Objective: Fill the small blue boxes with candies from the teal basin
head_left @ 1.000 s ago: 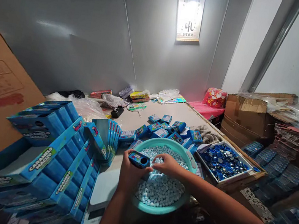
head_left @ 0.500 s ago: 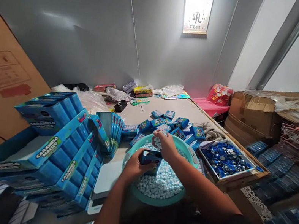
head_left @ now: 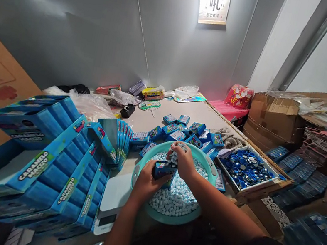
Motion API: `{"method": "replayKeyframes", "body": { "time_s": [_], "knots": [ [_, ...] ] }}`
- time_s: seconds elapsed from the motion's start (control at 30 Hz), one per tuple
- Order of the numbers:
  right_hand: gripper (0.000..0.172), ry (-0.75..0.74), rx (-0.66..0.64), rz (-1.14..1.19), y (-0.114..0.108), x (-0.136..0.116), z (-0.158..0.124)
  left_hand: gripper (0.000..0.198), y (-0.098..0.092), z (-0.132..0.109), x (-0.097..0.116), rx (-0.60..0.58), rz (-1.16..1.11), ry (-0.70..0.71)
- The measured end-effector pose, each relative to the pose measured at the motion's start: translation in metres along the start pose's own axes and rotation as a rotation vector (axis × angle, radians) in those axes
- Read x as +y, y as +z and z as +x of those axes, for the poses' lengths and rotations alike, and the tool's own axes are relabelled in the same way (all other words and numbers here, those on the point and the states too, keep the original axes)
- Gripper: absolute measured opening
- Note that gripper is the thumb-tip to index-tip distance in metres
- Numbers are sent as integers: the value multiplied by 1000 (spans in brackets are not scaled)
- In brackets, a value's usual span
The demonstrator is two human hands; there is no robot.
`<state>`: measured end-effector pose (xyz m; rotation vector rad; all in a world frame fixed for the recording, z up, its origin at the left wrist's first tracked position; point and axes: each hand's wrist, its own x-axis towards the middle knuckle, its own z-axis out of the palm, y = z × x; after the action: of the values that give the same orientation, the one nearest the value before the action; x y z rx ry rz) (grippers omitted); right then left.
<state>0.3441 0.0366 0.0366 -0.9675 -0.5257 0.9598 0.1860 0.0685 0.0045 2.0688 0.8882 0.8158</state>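
My left hand (head_left: 148, 182) is wrapped round a small blue candy box (head_left: 164, 172), held upright with its top end open. Just above that opening, my right hand (head_left: 182, 159) is closed on a handful of white and pale blue candies (head_left: 173, 156). Both hands are over a turquoise basin (head_left: 170, 220) full of the same loose candies (head_left: 175, 200). Several closed blue candy boxes (head_left: 176, 136) lie in a heap behind the basin. To the left of the basin sits a flat white scale (head_left: 115, 193).
Stacked blue display cartons (head_left: 58, 163) lean at the left, beside a fanned row of flat boxes (head_left: 121, 138). On the right, a tray (head_left: 241, 193) holds blue and silver round pieces. A rope (head_left: 230, 139) lies behind it; a brown carton (head_left: 273, 118) stands farther right.
My right hand has come down closer to the box's open top with the candies. The box stays in my left hand. The whole view has shifted slightly.
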Motion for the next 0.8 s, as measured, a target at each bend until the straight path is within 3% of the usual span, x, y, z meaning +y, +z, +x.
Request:
{"method": "replayKeyframes", "body": {
  "time_s": [0.17,0.47,0.67,0.8],
  "knots": [
    [27,10,-19,47,-1,2,0,43,2,-3,-1,17,35,40],
    [27,-40,-70,-61,0,3,-1,49,1,-7,-1,-44,6,-78],
    [37,-175,-125,-248,-2,13,1,47,2,-8,1,-31,-2,-95],
    [43,-277,-108,-498,-2,17,-2,49,1,-9,2,0,-2,-94]
  ]
}}
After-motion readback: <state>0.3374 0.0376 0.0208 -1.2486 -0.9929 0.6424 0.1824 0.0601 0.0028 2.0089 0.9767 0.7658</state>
